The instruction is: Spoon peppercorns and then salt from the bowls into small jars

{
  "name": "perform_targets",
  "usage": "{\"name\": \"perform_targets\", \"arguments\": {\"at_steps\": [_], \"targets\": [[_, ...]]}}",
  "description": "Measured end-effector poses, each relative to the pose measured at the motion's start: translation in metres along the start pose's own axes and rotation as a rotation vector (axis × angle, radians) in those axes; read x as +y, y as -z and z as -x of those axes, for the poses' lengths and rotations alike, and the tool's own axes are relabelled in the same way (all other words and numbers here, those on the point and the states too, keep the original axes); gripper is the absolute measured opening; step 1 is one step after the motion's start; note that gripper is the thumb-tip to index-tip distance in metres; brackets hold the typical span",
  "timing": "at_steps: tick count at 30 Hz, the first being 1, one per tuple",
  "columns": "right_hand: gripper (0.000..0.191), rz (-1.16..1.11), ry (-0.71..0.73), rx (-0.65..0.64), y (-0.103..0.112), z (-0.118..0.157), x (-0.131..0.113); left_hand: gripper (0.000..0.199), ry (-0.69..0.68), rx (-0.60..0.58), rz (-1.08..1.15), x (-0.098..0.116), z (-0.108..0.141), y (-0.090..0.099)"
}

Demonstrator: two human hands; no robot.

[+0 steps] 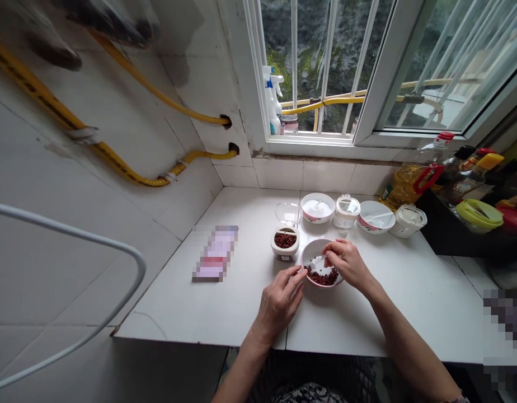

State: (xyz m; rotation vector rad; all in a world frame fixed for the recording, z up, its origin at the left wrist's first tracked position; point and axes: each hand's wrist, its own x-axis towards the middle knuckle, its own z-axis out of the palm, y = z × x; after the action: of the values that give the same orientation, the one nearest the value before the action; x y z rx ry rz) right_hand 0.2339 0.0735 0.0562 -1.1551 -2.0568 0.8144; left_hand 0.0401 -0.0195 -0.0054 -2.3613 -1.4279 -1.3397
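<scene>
A white bowl (314,247) with a pink rim stands on the counter with dark red peppercorn-like grains (324,277) in its near part. My right hand (344,262) pinches a small white spoon (318,260), its tip down inside the bowl. At the bowl's left rim, my left hand (282,298) has its thumb and forefinger closed on the edge. Just left of the bowl is a white-rimmed spice jar (285,254), its clear lid (288,212) flipped up, holding the same red grains.
Behind stand a bowl of white powder (318,208), a lidded jar (346,210), a bowl with a white spoon (375,216) and another jar (408,220). An oil bottle (412,173) stands at right. A blurred pink packet (216,254) lies at left.
</scene>
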Motion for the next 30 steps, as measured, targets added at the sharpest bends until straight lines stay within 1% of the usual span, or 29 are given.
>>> {"name": "perform_targets", "arguments": {"at_steps": [5,7,9,11,15,17,25,30], "targets": [[0.015,-0.353,-0.21,0.047,0.005,0.0,-0.001,0.034,0.006,-0.002,0.001,-0.001,0.001,-0.001],[0.016,-0.442,-0.242,0.054,0.009,-0.001,0.0,0.034,0.006,0.0,0.001,-0.001,0.001,-0.001],[0.017,-0.484,-0.245,0.059,0.011,-0.002,0.0,0.035,0.007,0.0,0.002,-0.001,0.001,-0.001],[0.017,-0.488,-0.238,0.066,0.012,-0.002,-0.001,0.036,0.009,-0.009,0.003,-0.001,0.001,0.0],[0.015,-0.403,-0.223,0.11,0.01,-0.001,-0.003,0.035,0.008,-0.008,0.005,-0.001,0.0,0.0],[0.015,-0.381,-0.221,0.11,0.008,0.0,-0.004,0.035,0.004,-0.005,0.002,-0.001,0.0,0.0],[0.015,-0.401,-0.245,0.101,0.008,0.0,-0.002,0.034,0.008,-0.002,-0.005,0.0,0.001,0.0],[0.016,-0.451,-0.261,0.094,0.009,-0.002,0.001,0.034,0.0,-0.005,-0.007,0.0,0.001,0.0]]}}
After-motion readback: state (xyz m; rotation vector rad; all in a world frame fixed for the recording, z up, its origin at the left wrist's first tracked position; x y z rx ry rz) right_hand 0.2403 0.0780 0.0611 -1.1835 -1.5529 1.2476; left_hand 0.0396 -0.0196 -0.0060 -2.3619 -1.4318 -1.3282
